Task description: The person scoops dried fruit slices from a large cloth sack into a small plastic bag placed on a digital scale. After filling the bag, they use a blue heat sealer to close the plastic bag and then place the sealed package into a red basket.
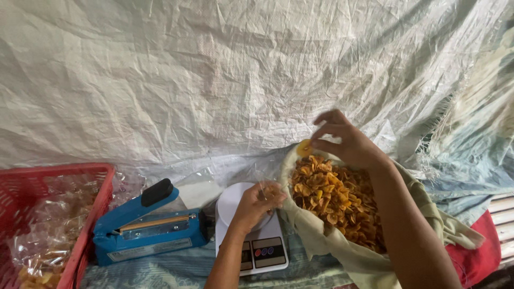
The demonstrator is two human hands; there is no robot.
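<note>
My right hand [345,142] hovers over the far rim of an open cloth sack [321,241], pinching one yellow chip [304,147] between thumb and fingers. The sack is full of golden fried chips [337,195]. My left hand [257,204] rests above the white kitchen scale [256,243], gripping a small clear plastic bag [269,188] with a few chips inside, right next to the sack's left edge.
A blue heat sealer [147,225] lies left of the scale. A red plastic basket [80,214] at far left holds several filled clear bags [48,230]. A white woven tarp [214,75] covers the wall behind. Red cloth [484,251] shows at lower right.
</note>
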